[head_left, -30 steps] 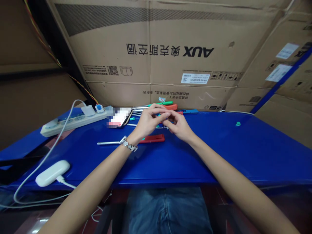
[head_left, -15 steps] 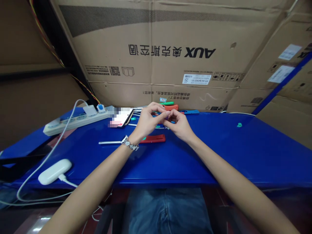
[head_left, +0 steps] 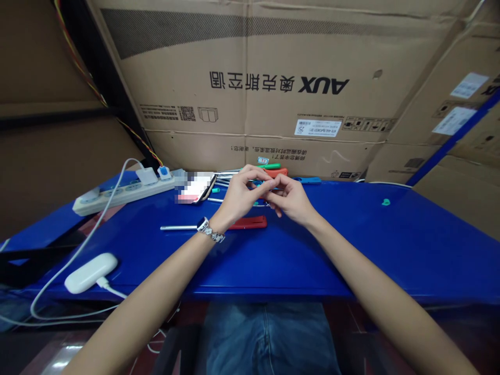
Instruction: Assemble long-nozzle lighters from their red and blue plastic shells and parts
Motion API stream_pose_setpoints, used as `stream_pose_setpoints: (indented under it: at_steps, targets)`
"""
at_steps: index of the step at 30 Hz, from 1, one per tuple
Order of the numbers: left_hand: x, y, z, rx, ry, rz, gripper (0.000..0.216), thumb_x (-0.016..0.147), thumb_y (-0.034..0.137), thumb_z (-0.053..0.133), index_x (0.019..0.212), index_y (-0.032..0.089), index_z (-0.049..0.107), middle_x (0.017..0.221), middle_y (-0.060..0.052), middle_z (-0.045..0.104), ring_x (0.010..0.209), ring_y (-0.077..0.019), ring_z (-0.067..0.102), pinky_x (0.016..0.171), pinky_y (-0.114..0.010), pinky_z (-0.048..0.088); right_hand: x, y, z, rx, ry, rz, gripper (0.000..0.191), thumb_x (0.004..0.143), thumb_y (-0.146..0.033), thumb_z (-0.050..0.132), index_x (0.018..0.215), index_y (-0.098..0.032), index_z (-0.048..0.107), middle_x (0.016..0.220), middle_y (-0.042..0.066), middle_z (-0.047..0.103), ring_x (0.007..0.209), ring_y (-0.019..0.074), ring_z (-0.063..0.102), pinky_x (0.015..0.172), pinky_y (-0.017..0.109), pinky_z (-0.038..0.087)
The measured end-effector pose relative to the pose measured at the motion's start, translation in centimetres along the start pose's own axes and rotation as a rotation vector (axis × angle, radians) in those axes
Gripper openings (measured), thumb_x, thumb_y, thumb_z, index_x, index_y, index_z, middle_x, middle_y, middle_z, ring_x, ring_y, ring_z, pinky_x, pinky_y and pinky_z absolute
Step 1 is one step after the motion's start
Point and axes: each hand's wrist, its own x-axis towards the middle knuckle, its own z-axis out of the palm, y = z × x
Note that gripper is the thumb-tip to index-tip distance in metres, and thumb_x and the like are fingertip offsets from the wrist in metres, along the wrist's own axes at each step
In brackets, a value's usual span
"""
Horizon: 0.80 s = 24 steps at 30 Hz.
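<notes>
My left hand (head_left: pixel 239 197), with a bracelet at the wrist, and my right hand (head_left: pixel 291 198) meet fingertip to fingertip above the blue table (head_left: pixel 351 245). Both pinch a small part that I cannot make out; a bit of teal shows between the fingers. Under the hands lies a red-handled screwdriver (head_left: pixel 250 223) with its metal shaft pointing left. Behind the hands lie several more tools with green (head_left: pixel 269 166), orange-red (head_left: pixel 275 172) and blue (head_left: pixel 308 180) handles.
A phone (head_left: pixel 193 188) lies left of the hands, a white power strip (head_left: pixel 125 192) beyond it. A white charger pod (head_left: pixel 91 273) with cable sits at the near left edge. A small teal piece (head_left: pixel 386 202) lies at right. Large cardboard boxes (head_left: pixel 273 83) wall the back.
The hands stay pinched together with small finger shifts. The view has drifted slightly, so everything sits a little to the right.
</notes>
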Motion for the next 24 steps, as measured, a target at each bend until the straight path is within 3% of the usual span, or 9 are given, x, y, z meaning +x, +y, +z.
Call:
stream_pose_setpoints:
  at_steps: [4, 7, 9, 13, 16, 19, 24]
  targets:
    - [-1.0, -0.7, -1.2, 0.073, -0.071, -0.063, 0.021, 0.092, 0.037, 0.06, 0.097, 0.018, 0.068, 0.098, -0.006, 0.068, 0.09, -0.0182, 0.064, 0.075, -0.031, 0.051, 0.0, 0.2, -0.1, 0.03, 0.029, 0.022, 0.052, 0.066, -0.05, 0.082, 0.076, -0.023, 0.039, 0.059, -0.007, 0.057, 0.041, 0.0084, 0.055, 0.029, 0.017, 0.037]
    - [-2.6, -1.7, -2.6, 0.222, -0.266, -0.075, 0.023, 0.088, 0.039, 0.063, 0.095, 0.017, 0.065, 0.095, -0.006, 0.068, 0.087, -0.0199, 0.063, 0.081, -0.036, 0.05, 0.0, 0.3, 0.2, 0.047, 0.024, 0.02, 0.048, 0.069, -0.048, 0.08, 0.082, -0.022, 0.042, 0.068, -0.003, 0.065, 0.045, 0.0116, 0.063, 0.03, 0.017, 0.038]
    - [-3.7, -2.4, -3.0, 0.275, -0.416, -0.088, 0.029, 0.085, 0.042, 0.067, 0.101, 0.018, 0.065, 0.101, -0.007, 0.067, 0.093, -0.0228, 0.062, 0.084, -0.038, 0.05, -0.1, 0.4, 0.5, 0.045, 0.02, -0.004, 0.043, 0.073, -0.045, 0.078, 0.095, -0.022, 0.049, 0.071, -0.003, 0.067, 0.047, 0.0122, 0.064, 0.033, 0.018, 0.041]
    - [-4.7, -3.8, -2.7, 0.358, -0.581, -0.073, 0.03, 0.087, 0.042, 0.066, 0.107, 0.019, 0.067, 0.105, -0.009, 0.066, 0.098, -0.0257, 0.06, 0.087, -0.04, 0.048, -0.3, 0.7, 0.7, 0.026, 0.034, -0.047, 0.047, 0.082, -0.046, 0.069, 0.121, -0.024, 0.058, 0.074, -0.003, 0.065, 0.046, 0.0087, 0.061, 0.042, 0.022, 0.051]
    - [-4.7, -4.2, -2.2, 0.348, -0.61, -0.089, 0.03, 0.09, 0.042, 0.062, 0.109, 0.019, 0.068, 0.104, -0.009, 0.065, 0.093, -0.024, 0.061, 0.083, -0.037, 0.049, -0.4, 0.6, 0.2, 0.051, 0.0, -0.02, 0.049, 0.086, -0.055, 0.06, 0.122, -0.022, 0.062, 0.08, -0.001, 0.066, 0.05, 0.0099, 0.064, 0.047, 0.024, 0.055]
    - [-4.6, -4.1, -2.1, 0.349, -0.598, -0.09, 0.034, 0.09, 0.044, 0.062, 0.111, 0.018, 0.068, 0.102, -0.009, 0.064, 0.091, -0.0237, 0.06, 0.082, -0.036, 0.049, -0.3, 0.2, -0.5, 0.024, -0.009, -0.013, 0.048, 0.084, -0.057, 0.062, 0.113, -0.019, 0.066, 0.087, 0.003, 0.069, 0.052, 0.0105, 0.065, 0.042, 0.022, 0.052]
    - [-4.6, -3.6, -2.1, 0.346, -0.602, -0.097, 0.033, 0.09, 0.043, 0.062, 0.109, 0.017, 0.068, 0.101, -0.009, 0.064, 0.095, -0.0251, 0.06, 0.085, -0.038, 0.049, 0.4, -0.6, -0.7, -0.031, 0.031, 0.005, 0.039, 0.078, -0.052, 0.072, 0.092, -0.016, 0.066, 0.061, -0.002, 0.064, 0.041, 0.0088, 0.057, 0.033, 0.018, 0.038]
